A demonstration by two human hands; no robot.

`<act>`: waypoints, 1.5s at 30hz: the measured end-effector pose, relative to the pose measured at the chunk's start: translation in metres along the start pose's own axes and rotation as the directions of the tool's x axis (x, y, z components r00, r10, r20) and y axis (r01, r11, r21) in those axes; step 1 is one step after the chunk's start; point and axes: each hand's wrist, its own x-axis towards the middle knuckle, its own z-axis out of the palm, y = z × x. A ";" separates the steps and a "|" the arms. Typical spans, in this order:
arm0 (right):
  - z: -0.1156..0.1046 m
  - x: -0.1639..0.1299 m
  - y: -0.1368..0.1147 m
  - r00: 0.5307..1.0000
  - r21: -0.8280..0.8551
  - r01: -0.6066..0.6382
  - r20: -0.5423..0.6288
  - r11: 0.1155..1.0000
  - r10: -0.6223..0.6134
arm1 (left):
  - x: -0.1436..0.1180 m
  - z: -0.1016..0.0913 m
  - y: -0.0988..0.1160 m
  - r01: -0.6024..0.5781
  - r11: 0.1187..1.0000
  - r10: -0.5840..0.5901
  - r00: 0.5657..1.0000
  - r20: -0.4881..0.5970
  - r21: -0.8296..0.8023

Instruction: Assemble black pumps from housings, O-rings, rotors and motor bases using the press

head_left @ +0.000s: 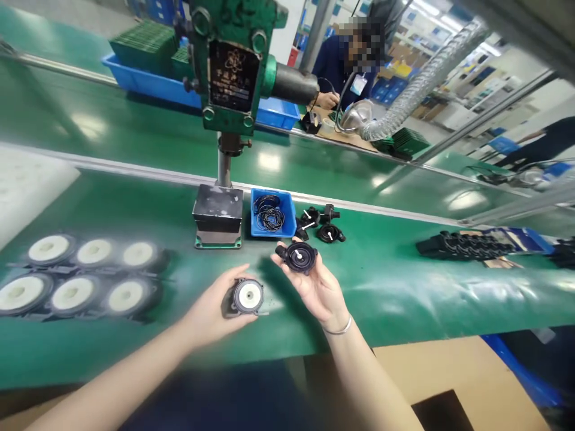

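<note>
My left hand (211, 311) holds a round black part with a white disc face (248, 296) just above the green table (404, 287). My right hand (314, 287), palm up, holds a black round part with a small white centre pin (298, 256). Just beyond it lie several similar black parts with white pins (321, 224). A small blue bin of black rubber rings (269, 214) stands next to them. Six finished parts with white discs (85, 275) lie in two rows at the left.
A green hand press (229, 72) stands on its base (218, 218) behind my hands. A black rack of parts (465, 245) lies at the right. A person (350, 60) works across the conveyor near a flexible hose (417, 84). Cardboard (449, 377) sits below the table edge.
</note>
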 end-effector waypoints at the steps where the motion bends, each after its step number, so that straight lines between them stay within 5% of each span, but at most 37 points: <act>1: 0.001 0.000 0.001 1.000 0.001 -0.010 0.007 1.000 0.010 | 0.000 0.000 -0.001 0.004 1.000 -0.004 1.000 0.000 -0.013; 9: 0.003 0.010 0.011 0.995 0.022 -0.062 -0.078 0.998 0.064 | -0.001 0.001 -0.004 0.004 1.000 -0.004 1.000 -0.001 0.011; 18: 0.020 0.008 0.012 0.990 -0.278 -0.045 -0.140 0.960 0.006 | -0.002 0.001 -0.007 -0.030 0.998 0.030 1.000 -0.004 0.059; 23: 0.035 0.007 0.009 0.976 -0.686 0.203 0.085 0.699 -0.200 | -0.001 0.000 -0.007 -0.040 0.997 0.040 0.999 -0.007 0.065; 26: 0.041 0.008 0.010 0.959 -0.791 0.283 0.217 0.542 -0.184 | -0.001 -0.001 -0.006 -0.043 0.996 0.045 0.999 -0.020 0.078; 34: 0.042 0.009 0.019 0.950 -0.875 0.314 0.287 0.370 -0.127 | 0.000 -0.003 -0.002 -0.063 0.989 0.067 0.997 -0.029 0.136; 40: 0.042 0.005 0.017 0.877 -0.862 0.478 0.459 0.170 -0.141 | 0.001 -0.003 -0.002 -0.071 0.986 0.076 0.997 -0.028 0.147; 45: 0.042 -0.001 0.018 0.864 -0.869 0.489 0.472 0.071 -0.173 | 0.001 -0.003 -0.003 -0.089 0.990 0.094 0.995 -0.034 0.112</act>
